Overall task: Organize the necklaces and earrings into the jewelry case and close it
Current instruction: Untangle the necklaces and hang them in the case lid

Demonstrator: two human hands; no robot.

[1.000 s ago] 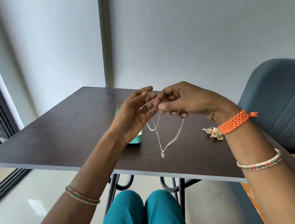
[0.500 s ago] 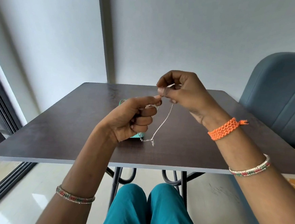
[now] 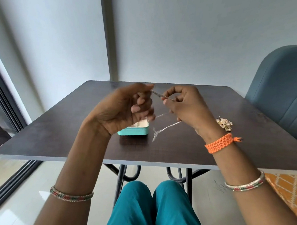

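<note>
Your left hand [image 3: 125,108] and right hand [image 3: 183,106] are raised above the dark table [image 3: 57,133], each pinching one end of a thin silver necklace [image 3: 168,127]. A short taut stretch of chain spans the gap between the two pinches at the top, while the rest droops below your hands in a slack loop, blurred at its lowest point. You hold it high and apart, most likely so the chain hangs free of the tabletop and does not knot before it goes into storage. Your left thumb and forefinger close on the chain, with the other fingers curled loosely toward the palm; your right fingertips close on the opposite end. The teal jewelry case [image 3: 135,129] lies open on the table directly below and slightly behind your left hand, its pale interior partly hidden by the palm. It sits near the loop, so lowering the chain would need only a short descent. A cluster of gold earrings [image 3: 224,124] rests on the table to the right, just beyond your right wrist and well apart from the case, not yet stored. A blue chair [image 3: 284,91] stands at the far right.
</note>
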